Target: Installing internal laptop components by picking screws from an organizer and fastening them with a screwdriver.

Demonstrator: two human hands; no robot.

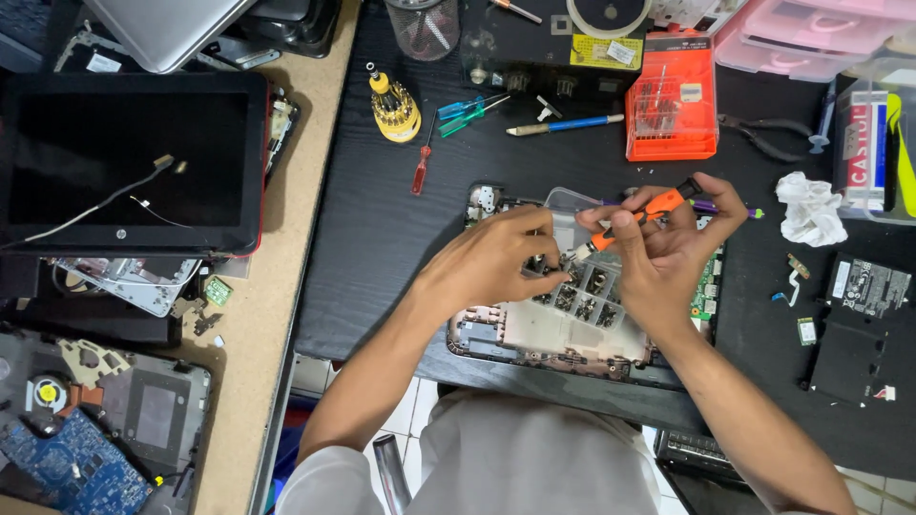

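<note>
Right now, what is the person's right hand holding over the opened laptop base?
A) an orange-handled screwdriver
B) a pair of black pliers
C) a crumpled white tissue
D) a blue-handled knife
A: the right hand grips an orange-handled screwdriver, its tip angled down toward the left hand over the opened laptop base; the black pliers, white tissue and blue-handled knife lie untouched on the dark table.

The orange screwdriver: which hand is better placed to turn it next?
Probably the right hand. It already grips the orange screwdriver, whose tip points down at the clear parts tray. The left hand holds no tool; its fingers rest by the tip, as if steadying.
</note>
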